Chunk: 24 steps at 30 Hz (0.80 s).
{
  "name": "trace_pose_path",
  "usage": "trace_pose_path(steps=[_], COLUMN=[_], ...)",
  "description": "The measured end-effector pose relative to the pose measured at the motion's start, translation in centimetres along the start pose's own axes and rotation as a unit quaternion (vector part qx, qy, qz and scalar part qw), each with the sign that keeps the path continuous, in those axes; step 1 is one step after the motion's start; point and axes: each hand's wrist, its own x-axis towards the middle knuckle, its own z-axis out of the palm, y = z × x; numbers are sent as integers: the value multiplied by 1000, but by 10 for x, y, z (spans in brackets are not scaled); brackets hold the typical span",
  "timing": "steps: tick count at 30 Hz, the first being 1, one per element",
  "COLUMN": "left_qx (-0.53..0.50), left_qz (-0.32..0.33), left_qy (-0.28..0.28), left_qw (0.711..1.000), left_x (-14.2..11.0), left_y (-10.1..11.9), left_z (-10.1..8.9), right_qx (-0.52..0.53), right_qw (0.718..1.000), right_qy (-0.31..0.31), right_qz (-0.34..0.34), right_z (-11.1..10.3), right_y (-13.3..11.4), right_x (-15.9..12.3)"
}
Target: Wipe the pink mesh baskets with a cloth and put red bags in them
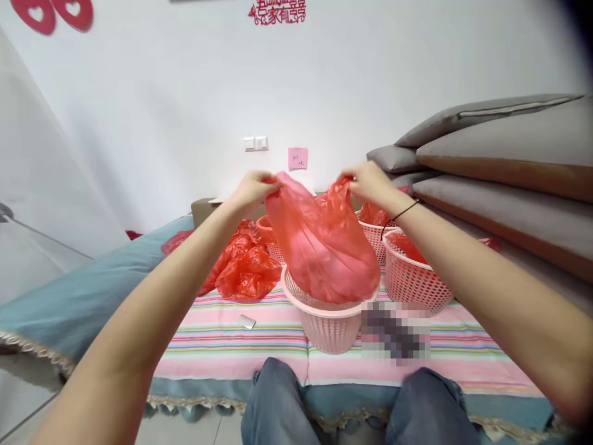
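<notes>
Nearest are two denim-clad knees, at six o'clock from one pale pink front basket; it stands upright on a striped cloth, and every direction here is taken from it, twelve toward the wall. One dark, pixelated object lies between three and four, one small silvery piece at nine. Over the basket's mouth hangs one red plastic bag, its top corners pinched by two hands: the left hand toward eleven, the right hand, with one black cord behind its wrist, toward one. Whether the bag touches the rim I cannot tell. A heap of red bags, too tangled to count, lies at ten. Three more baskets stand beyond: a right basket at two, a rear right basket at one, a rear left basket at eleven. At least four grey cushions are stacked at two. The wall bears one pink note near twelve, two switches at eleven and two red hearts at ten.
</notes>
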Motion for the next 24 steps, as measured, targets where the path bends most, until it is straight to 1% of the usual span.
trace_pose_path(steps=[3,7,10,12,13,15,16,17,19,21,23,24], left_qx=[50,111,149,160,162,163,159,150,117,65,2,-23], left_qz=[-44,-67,-73,-76,-77,-74,-71,-68,-77,-114,-171,-204], left_qy=[-60,-151,-220,-249,-257,-255,-239,-211,-134,-71,-63,-64], left_qw=[996,980,961,952,950,950,955,963,981,989,983,977], left_x=[-11,-24,-35,-40,-43,-46,-49,-52,-67,-92,-125,-143], left_y=[-17,-37,-53,-61,-64,-68,-69,-69,-73,-81,-97,-107], left_z=[20,35,39,37,35,29,26,22,15,11,15,21], right_qx=[-29,-44,-40,-35,-31,-18,-8,2,18,53,143,208], right_qw=[992,975,956,948,947,952,958,966,981,990,985,973], right_qy=[-122,-217,-288,-315,-319,-304,-285,-258,-194,-123,-61,-34], right_qz=[1,-11,-29,-32,-30,-23,-16,-8,14,44,77,97], right_z=[27,60,85,98,102,103,99,94,83,76,80,87], right_y=[7,15,20,23,26,33,37,42,53,63,70,72], right_x=[-22,-54,-79,-93,-98,-103,-103,-103,-106,-120,-145,-162])
